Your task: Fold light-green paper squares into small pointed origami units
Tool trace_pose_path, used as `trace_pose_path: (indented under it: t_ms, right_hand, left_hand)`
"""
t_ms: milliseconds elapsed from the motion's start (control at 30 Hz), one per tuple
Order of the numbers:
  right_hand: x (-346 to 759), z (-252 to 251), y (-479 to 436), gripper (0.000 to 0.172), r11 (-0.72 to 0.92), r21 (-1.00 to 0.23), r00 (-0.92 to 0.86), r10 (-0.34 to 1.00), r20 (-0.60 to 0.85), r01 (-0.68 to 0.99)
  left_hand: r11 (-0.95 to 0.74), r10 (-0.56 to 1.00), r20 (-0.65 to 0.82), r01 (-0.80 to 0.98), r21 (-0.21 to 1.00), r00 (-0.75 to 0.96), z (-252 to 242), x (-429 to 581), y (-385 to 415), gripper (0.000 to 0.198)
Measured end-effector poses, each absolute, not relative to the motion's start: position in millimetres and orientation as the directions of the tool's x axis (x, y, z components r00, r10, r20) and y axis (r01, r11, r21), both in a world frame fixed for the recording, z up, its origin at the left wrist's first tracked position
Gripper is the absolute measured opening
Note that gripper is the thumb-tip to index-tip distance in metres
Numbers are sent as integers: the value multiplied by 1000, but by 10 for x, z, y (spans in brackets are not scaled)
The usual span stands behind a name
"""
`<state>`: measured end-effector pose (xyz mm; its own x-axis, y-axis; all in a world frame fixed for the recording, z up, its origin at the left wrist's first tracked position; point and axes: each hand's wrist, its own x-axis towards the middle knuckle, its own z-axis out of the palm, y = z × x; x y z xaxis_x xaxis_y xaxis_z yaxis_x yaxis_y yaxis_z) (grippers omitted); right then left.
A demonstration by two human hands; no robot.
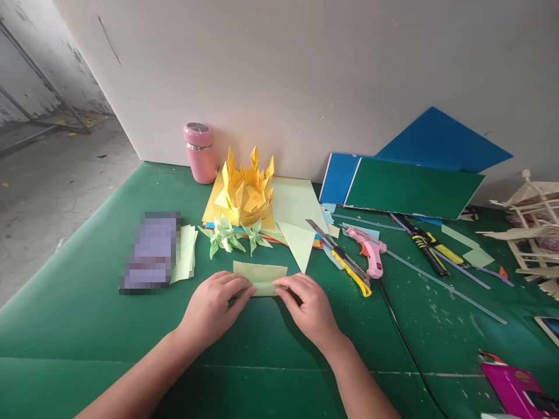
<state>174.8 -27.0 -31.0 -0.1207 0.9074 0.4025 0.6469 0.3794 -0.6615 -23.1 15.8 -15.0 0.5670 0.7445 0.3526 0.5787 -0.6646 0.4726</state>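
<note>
A small pale green sheet of paper (pixel 262 272) lies in front of me, its near edge folded up into a strip. My left hand (pixel 222 299) pinches the left end of that fold between thumb and fingers. At the right end, my right hand (pixel 305 299) grips the fold the same way. Just beyond the sheet sit light green folded paper flowers (pixel 223 235). A yellow folded paper crown (pixel 248 195) stands behind them on a stack of coloured paper (pixel 297 198).
Left are a blurred-out phone (pixel 151 253) and pale green paper slips (pixel 186 253). A pink flask (pixel 201 154) stands by the wall. Right lie a yellow utility knife (pixel 345 262) with its blade out, a corded pink glue gun (pixel 369 250), pliers (pixel 425 244) and boards (pixel 414 186).
</note>
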Motion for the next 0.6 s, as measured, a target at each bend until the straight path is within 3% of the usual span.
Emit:
trace_pose_path:
  t_ms: [133,367,600]
  right_hand:
    - [1724,-335,-277,8,302,-679,-35,926,377,669]
    - [1699,-319,-253,16,291,-683,-59,938,342,670]
    - [1677,-326,-251,19,285,-669,-54,937,344,687]
  left_hand:
    - [-637,771,344,620,459,536,-175,-232,158,24]
    - [-622,783,283,692,366,554,-185,-196,156,24]
    - [-607,795,256,707,363,550,-186,-178,146,28]
